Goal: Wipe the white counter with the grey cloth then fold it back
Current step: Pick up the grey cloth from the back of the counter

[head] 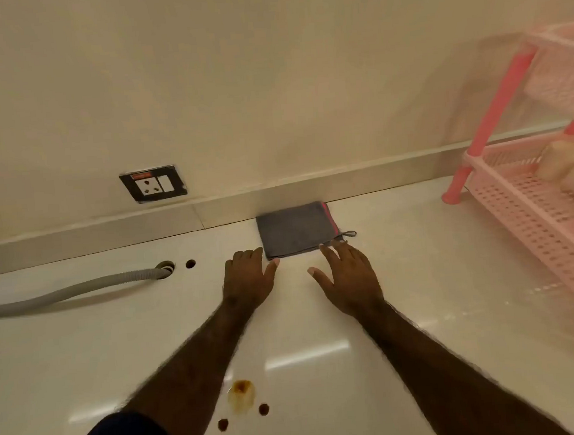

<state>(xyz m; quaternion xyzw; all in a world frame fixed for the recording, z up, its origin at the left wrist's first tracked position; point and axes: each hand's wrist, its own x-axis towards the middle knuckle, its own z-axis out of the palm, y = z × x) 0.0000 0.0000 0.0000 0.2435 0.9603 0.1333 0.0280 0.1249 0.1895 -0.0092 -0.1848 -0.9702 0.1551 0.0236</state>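
A grey cloth (296, 228) lies folded flat on the white counter (402, 259), against the back upstand, with a pink edge and a small loop at its right. My left hand (247, 282) hovers open just left of the cloth's near corner, thumb tip at its edge. My right hand (347, 277) is open too, with its fingertips at the cloth's near right edge. Neither hand grips the cloth. A brown stain with two smaller drops (241, 397) marks the counter near me, beside my left forearm.
A grey corrugated hose (71, 291) runs from the left into a hole in the counter, beside a smaller hole (190, 263). A pink plastic rack (538, 204) stands at the right. A black wall socket (153, 184) sits above the upstand.
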